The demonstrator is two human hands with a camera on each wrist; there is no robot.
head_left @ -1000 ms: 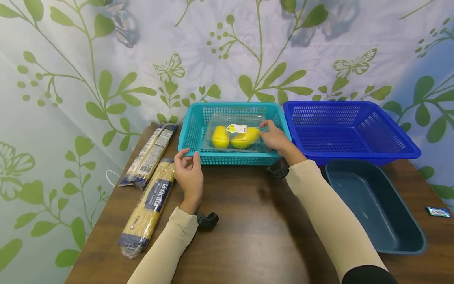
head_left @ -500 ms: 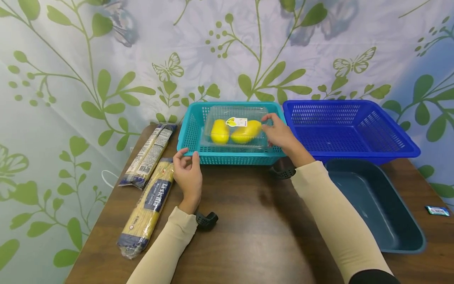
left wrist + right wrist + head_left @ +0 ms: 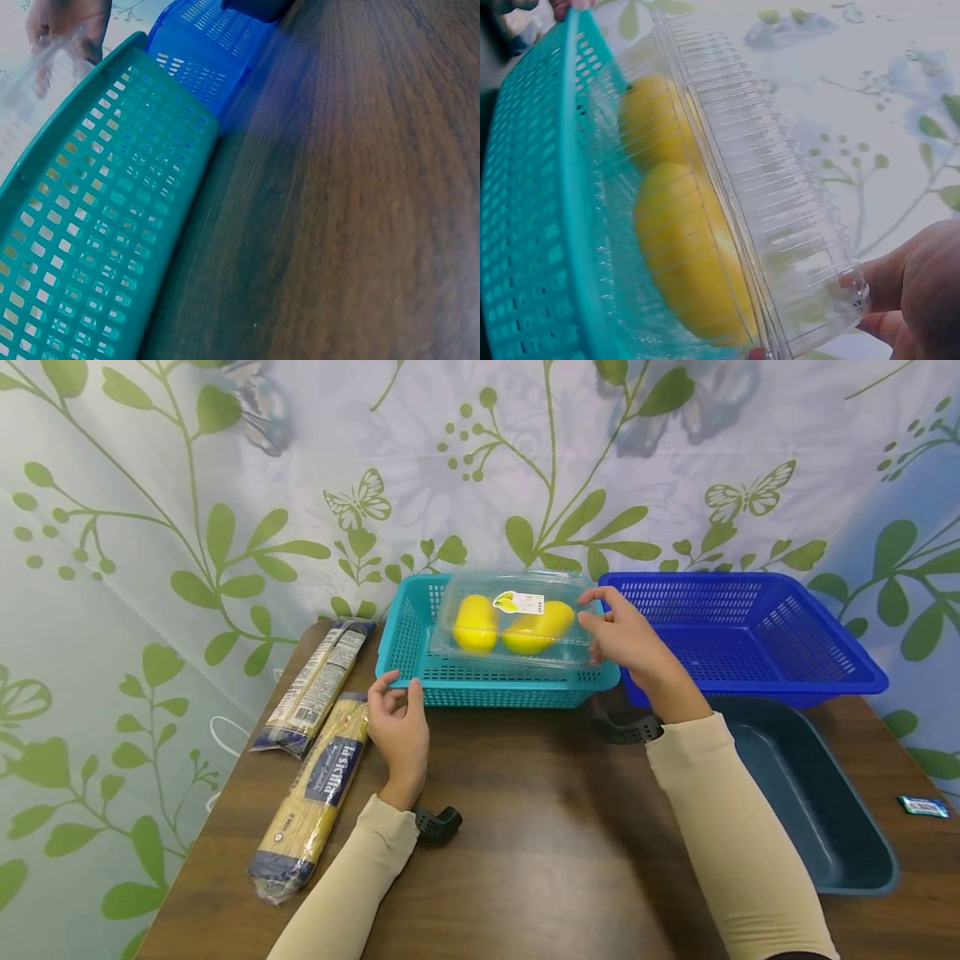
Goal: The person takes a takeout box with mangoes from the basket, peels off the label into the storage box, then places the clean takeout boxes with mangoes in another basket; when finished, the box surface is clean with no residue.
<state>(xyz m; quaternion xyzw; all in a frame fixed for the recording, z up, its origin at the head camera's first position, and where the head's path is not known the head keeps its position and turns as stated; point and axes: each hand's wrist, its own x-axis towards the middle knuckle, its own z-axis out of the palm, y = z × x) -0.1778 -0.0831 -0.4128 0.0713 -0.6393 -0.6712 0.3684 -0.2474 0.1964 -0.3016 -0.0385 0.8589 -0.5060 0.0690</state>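
Observation:
In the head view, my right hand (image 3: 622, 631) grips the right end of a clear plastic clamshell box (image 3: 457, 602) with two yellow mangoes (image 3: 476, 625) inside and a white label on its lid. The box is raised over the teal basket (image 3: 495, 696), its far edge higher than the basket's back rim. Seen from the right wrist, my fingers (image 3: 885, 281) pinch the box's corner, and the mangoes (image 3: 690, 251) lie end to end. My left hand (image 3: 401, 731) holds the basket's front rim near its left corner, with thumb and fingers at the edge.
A blue basket (image 3: 742, 681) stands right of the teal one. A dark green tub (image 3: 795, 793) sits before it, and a small blue packet (image 3: 924, 807) lies farther right. Two spaghetti packs, one face up (image 3: 315, 802) and one label-side up (image 3: 318, 685), lie at the left.
My right hand has lifted the box of mangoes up from inside the teal basket and shifted it slightly right. My left hand has stayed at the basket's rim.

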